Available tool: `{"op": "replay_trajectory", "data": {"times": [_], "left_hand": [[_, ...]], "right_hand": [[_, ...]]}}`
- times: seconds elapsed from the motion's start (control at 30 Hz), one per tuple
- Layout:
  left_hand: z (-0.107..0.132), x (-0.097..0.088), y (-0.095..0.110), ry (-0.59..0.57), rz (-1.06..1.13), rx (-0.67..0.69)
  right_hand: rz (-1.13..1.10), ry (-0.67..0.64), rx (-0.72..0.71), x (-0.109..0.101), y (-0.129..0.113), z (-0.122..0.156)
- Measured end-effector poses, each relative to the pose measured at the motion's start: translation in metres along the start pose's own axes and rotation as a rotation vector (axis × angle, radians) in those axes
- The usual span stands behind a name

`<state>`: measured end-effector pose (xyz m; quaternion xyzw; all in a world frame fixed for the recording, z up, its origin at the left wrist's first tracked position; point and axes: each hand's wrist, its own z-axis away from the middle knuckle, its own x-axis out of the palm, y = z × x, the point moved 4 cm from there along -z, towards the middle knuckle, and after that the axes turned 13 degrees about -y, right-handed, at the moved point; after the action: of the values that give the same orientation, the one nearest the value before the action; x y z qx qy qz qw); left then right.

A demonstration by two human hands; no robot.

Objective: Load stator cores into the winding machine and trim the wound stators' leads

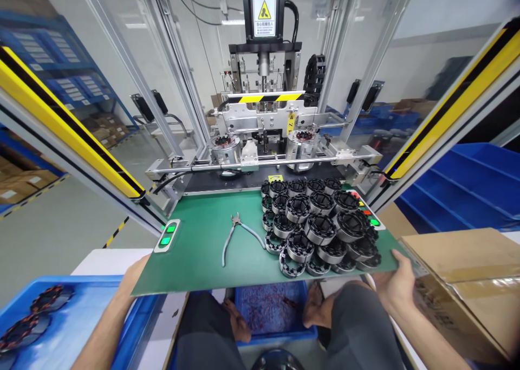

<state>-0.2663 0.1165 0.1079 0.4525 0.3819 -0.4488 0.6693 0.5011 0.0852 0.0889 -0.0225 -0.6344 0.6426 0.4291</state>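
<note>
- Right hand [396, 286] is at the near right corner of the green board [203, 261]. The thumb lies along the board's edge and the other fingers curl beneath it, so the hand is clamped on that corner.
- Left hand [136, 275] is at the board's near left corner. Only the wrist and the back of the hand show. The fingers run under the board, so we cannot tell whether they are apart or together.
- The green board lies flat in front of us, between the two hands and above our knees.
- A pile of metal rings [320, 226] with dark toothed insides covers the right half of the board. They are stacked in layers and touch one another.
- Wire cutters [239, 234] with grey handles lie on the board just left of the pile, with the handles spread.
- A small panel with two lit green buttons [167, 234] sits at the board's left edge.
- A press machine [264, 126] stands behind the board's far edge and carries a warning sign [264, 10] up top.
- Yellow-and-black posts [69, 126] flank the board on both sides.
- A blue tray [93, 316] holding a few dark rings sits left of the board and lower.
- A blue bin [270, 307] of reddish scraps sits under the board's near edge.
- A cardboard box [467, 283] sits right of the board, just beside the right hand.
</note>
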Motion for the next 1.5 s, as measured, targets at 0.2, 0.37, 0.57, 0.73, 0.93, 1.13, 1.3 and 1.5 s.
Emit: {"op": "replay_trajectory", "data": {"times": [0.2,0.37,0.57,0.73,0.93,1.13,1.3,1.5], "left_hand": [[-0.014,0.004,-0.010,-0.065,-0.033,-0.015],[-0.014,0.006,-0.011,-0.091,-0.052,-0.025],[-0.013,0.003,-0.008,-0.102,-0.067,-0.038],[-0.011,0.002,-0.006,-0.099,-0.069,-0.045],[-0.010,0.003,-0.005,-0.103,-0.076,-0.047],[-0.009,-0.002,0.001,-0.100,-0.067,-0.042],[0.001,-0.006,0.009,-0.063,-0.073,-0.007],[0.009,-0.006,0.017,-0.047,-0.109,-0.017]], "right_hand": [[0.018,0.015,0.001,-0.002,0.001,-0.002],[0.002,0.002,-0.003,-0.004,0.002,-0.003],[0.003,0.005,0.001,-0.002,0.001,-0.002],[0.001,0.013,-0.005,0.000,0.000,-0.002],[-0.022,0.041,0.001,0.000,0.001,0.000],[-0.005,0.018,-0.023,-0.004,0.002,-0.003],[-0.002,0.021,-0.026,-0.006,0.002,-0.004],[0.000,0.012,-0.009,-0.002,0.001,-0.002]]}}
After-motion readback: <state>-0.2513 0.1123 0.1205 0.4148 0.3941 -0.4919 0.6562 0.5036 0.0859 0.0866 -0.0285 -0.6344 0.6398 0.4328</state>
